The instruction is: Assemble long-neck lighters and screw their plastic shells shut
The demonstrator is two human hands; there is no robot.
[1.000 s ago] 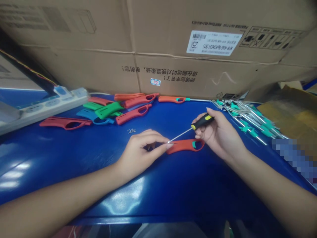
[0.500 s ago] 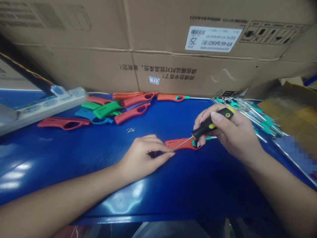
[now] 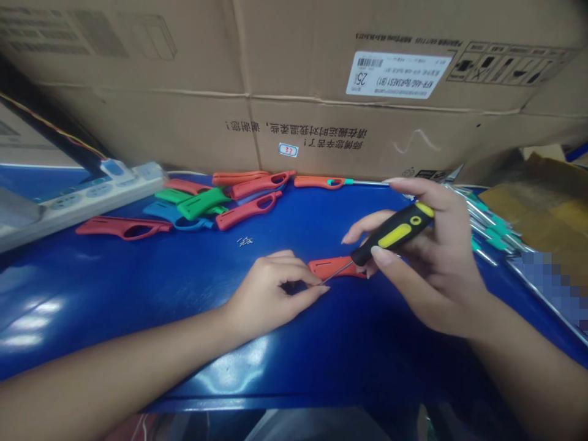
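A screwdriver [image 3: 390, 236] with a black and yellow handle slants down to the left in my right hand [image 3: 441, 257]. The thumb and a finger keep hold of the handle while the index finger is lifted off it. At the blade's tip, my left hand [image 3: 275, 291] is closed in a pinch. Whatever lies between its thumb and index finger is too small to make out. Just behind the blade an orange-red lighter [image 3: 328, 267] lies on the blue table [image 3: 184, 275], partly covered by the screwdriver and my right fingers.
Several coloured lighter shells [image 3: 204, 203] lie at the back left, with small screws [image 3: 245, 241] in front. An orange lighter [image 3: 316, 182] with a metal tube rests by the cardboard box [image 3: 294, 104]. A power strip [image 3: 96, 193] stands left; metal tubes [image 3: 496, 229] are piled right.
My right hand's fingers have opened out around the screwdriver handle, and the handle has turned. My left hand keeps its pinch at the tip. The whole view has shifted slightly.
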